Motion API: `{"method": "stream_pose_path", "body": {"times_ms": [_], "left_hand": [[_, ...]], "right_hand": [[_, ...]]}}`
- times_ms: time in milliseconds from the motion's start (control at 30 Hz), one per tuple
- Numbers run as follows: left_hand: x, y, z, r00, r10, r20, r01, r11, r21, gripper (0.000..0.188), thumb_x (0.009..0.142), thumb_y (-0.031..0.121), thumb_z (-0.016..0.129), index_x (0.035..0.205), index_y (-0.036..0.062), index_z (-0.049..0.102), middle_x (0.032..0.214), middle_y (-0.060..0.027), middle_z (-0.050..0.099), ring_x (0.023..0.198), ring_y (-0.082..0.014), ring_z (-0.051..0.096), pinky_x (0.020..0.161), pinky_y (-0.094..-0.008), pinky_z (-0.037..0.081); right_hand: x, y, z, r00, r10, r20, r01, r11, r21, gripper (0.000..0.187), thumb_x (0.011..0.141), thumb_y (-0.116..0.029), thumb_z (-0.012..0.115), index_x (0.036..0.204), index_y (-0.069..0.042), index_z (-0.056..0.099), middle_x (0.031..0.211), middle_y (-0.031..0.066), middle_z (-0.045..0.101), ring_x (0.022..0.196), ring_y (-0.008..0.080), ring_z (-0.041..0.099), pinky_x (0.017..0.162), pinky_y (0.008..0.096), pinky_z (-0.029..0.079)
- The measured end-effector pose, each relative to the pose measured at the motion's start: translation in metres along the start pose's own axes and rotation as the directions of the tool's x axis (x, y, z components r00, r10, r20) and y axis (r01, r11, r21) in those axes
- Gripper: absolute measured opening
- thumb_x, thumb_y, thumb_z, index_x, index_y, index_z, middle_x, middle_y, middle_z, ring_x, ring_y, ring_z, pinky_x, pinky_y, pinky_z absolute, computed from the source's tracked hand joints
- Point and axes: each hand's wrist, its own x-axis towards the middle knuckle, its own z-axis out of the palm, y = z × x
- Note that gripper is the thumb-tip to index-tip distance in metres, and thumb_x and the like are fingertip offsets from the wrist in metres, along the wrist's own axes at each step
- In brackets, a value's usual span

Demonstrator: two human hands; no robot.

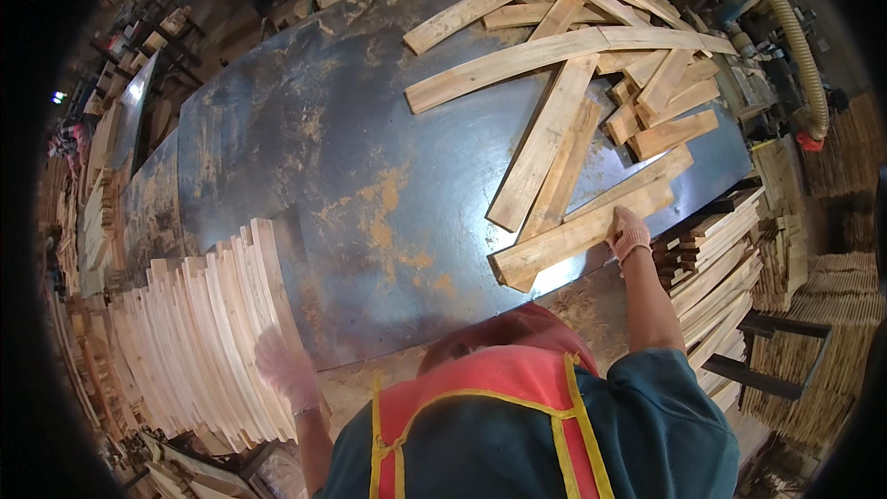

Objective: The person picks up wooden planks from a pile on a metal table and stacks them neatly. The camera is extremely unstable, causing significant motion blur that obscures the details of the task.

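My right hand (630, 233), in a light knitted glove, is closed on the near edge of a short wooden board (577, 238) at the front of the dark metal table (360, 157). Against that board's far side lies another narrow board (637, 183). On the left my left hand (285, 368), also gloved, is beside the right end of a row of pale wooden strips (199, 333) standing on edge side by side. Motion smears its fingers, so I cannot tell whether they touch the nearest strip (274, 268).
A loose heap of boards (573, 14) covers the table's far right, with long ones (545, 143) reaching toward me. Sawdust (383, 212) lies on the metal. Stacked strips (716, 268) and a black metal frame (767, 356) stand at right, below a ribbed hose (795, 37).
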Motion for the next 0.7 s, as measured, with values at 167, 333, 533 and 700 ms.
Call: {"method": "stream_pose_path", "body": {"times_ms": [167, 333, 533, 700], "left_hand": [[0.009, 0.122, -0.051, 0.739, 0.414, -0.532, -0.580, 0.792, -0.191, 0.094, 0.082, 0.037, 0.082, 0.162, 0.0080, 0.044, 0.162, -0.0188, 0.048, 0.150, -0.0374, 0.044, 0.126, -0.0491, 0.033], [0.008, 0.271, -0.094, 0.703, 0.705, -0.093, -0.632, 0.560, -0.536, 0.115, 0.079, 0.048, 0.085, 0.167, 0.0019, 0.029, 0.153, -0.0271, 0.052, 0.140, -0.0429, 0.053, 0.117, -0.0506, 0.044], [0.035, 0.315, -0.085, 0.838, 0.457, 0.299, -0.305, 0.845, -0.439, 0.115, 0.081, 0.040, 0.081, 0.170, 0.0032, 0.018, 0.146, -0.0247, 0.057, 0.133, -0.0400, 0.058, 0.111, -0.0479, 0.048], [0.031, 0.251, -0.068, 0.743, 0.564, 0.360, 0.261, 0.251, -0.932, 0.099, 0.078, 0.023, 0.081, 0.163, 0.0033, 0.035, 0.138, -0.0152, 0.061, 0.124, -0.0302, 0.064, 0.102, -0.0394, 0.054]], "right_hand": [[-0.081, 0.012, 0.044, 0.940, -0.255, 0.228, 0.220, 0.961, 0.167, 0.048, 0.089, -0.010, 0.082, 0.130, -0.006, 0.059, 0.095, 0.0060, 0.068, 0.076, 0.0184, 0.066, 0.064, 0.0338, 0.054], [-0.148, 0.019, 0.123, 0.697, 0.028, 0.717, 0.260, 0.921, -0.288, 0.040, 0.091, -0.017, 0.083, 0.124, -0.003, 0.066, 0.103, 0.0034, 0.066, 0.093, 0.0160, 0.065, 0.082, 0.0317, 0.057], [-0.020, -0.115, 0.263, 0.163, -0.328, 0.930, 0.906, -0.324, -0.273, 0.076, 0.086, -0.025, 0.076, 0.155, -0.007, 0.050, 0.156, 0.0256, 0.052, 0.145, 0.0411, 0.050, 0.121, 0.0503, 0.042], [0.053, -0.198, 0.362, 0.264, -0.308, 0.914, 0.510, -0.759, -0.404, 0.082, 0.087, -0.018, 0.070, 0.164, -0.017, 0.040, 0.159, 0.0174, 0.053, 0.151, 0.0400, 0.045, 0.121, 0.0529, 0.040]]}}
